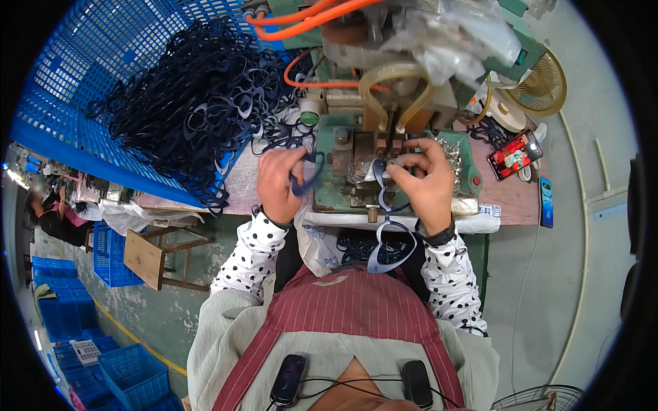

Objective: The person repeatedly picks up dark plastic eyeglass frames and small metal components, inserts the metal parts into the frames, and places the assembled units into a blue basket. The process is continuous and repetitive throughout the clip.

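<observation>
navy loop [318,171] sits in curled left hand [279,181]; right hand [429,181] pinches a greyish frame [375,263].

The eyeglass frame [375,264] looks like smooth plastic with a soft sheen; the dark blue piece [319,168] seems plastic too, more matt; the basket [103,164] is glossy plastic mesh; the machine base [325,198] is scuffed, green-painted metal; 2 rubbery tubes [370,85] look smooth and translucent; the bags [445,41] are thin, crinkled, shiny plastic; the stool [142,260] is matt wood; the apron [356,308] is matt cloth; the phone [515,156] has a glossy, glass-like face.
</observation>
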Action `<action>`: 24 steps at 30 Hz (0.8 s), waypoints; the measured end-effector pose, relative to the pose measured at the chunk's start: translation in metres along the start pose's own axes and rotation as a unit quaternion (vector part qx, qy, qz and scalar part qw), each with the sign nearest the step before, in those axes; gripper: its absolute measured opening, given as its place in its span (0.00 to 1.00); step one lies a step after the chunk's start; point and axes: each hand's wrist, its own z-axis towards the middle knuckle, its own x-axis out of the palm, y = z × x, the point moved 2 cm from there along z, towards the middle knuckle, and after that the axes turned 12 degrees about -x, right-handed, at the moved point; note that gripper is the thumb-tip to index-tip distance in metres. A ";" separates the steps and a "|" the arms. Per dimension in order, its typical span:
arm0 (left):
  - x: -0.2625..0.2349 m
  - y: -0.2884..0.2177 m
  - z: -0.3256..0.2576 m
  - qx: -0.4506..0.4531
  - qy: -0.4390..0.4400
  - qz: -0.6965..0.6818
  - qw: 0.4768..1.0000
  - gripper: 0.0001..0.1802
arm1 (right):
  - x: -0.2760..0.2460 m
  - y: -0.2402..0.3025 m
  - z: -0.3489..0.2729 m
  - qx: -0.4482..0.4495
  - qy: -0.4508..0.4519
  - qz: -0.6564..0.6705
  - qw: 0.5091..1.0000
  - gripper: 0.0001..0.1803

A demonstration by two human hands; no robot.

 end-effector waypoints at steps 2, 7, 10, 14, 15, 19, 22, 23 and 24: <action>-0.003 -0.019 0.005 0.077 0.020 -0.013 0.997 0.23 | 0.005 0.000 0.005 0.013 0.003 0.030 0.999 0.25; 0.007 -0.060 0.000 0.218 0.125 -0.097 0.963 0.21 | 0.018 -0.010 0.006 0.004 -0.050 0.158 0.986 0.26; 0.023 -0.082 -0.002 0.297 0.188 -0.174 0.920 0.20 | 0.007 -0.009 0.005 -0.010 -0.040 0.060 0.997 0.25; 0.050 -0.079 -0.012 0.275 0.211 -0.183 0.920 0.22 | -0.047 -0.063 0.013 -0.088 -0.135 -0.080 0.984 0.23; 0.050 -0.079 -0.011 0.271 0.216 -0.187 0.919 0.22 | -0.067 -0.090 0.011 -0.088 -0.149 -0.181 0.968 0.21; 0.054 -0.081 -0.012 0.259 0.221 -0.198 0.919 0.23 | -0.105 -0.133 -0.006 0.014 -0.104 -0.279 0.954 0.17; 0.051 -0.080 -0.010 0.268 0.214 -0.172 0.924 0.22 | -0.097 -0.142 -0.013 -0.109 -0.014 -0.401 0.909 0.21; 0.046 -0.079 -0.016 0.260 0.216 -0.144 0.930 0.23 | -0.089 -0.139 -0.014 -0.193 0.026 -0.472 0.860 0.23; 0.048 -0.078 -0.019 0.258 0.221 -0.126 0.932 0.24 | -0.083 -0.141 -0.014 -0.145 0.061 -0.524 0.837 0.19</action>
